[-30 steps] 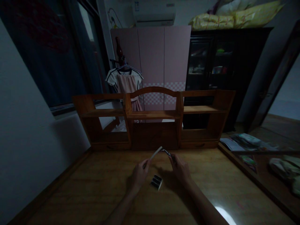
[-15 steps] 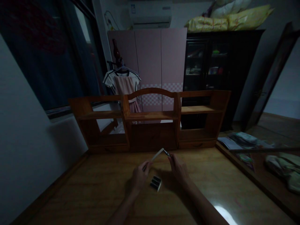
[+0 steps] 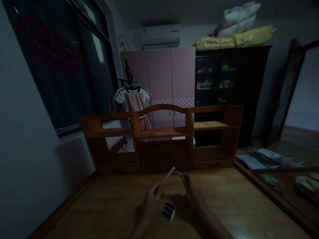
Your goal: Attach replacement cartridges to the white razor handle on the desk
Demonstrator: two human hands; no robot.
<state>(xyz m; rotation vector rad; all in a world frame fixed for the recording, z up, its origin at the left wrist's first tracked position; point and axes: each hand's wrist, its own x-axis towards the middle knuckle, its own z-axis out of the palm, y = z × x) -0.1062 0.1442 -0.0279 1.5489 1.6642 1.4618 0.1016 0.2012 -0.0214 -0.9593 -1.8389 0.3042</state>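
My left hand is closed around the lower end of a thin white stick that points up and to the right. My right hand pinches a small dark metal piece whose tip meets the top of the stick. Both hands hover low over a wooden desk. On the desk between my wrists lies a small white box holding dark pieces in a row.
A wooden shelf unit stands along the desk's back edge. A white wall is on the left. Magazines lie on a surface at the right. Behind are a pink wardrobe and a dark cabinet.
The view has tilted upward, so the hands and box sit lower in the picture. The hands keep the same hold on the stick and metal piece.
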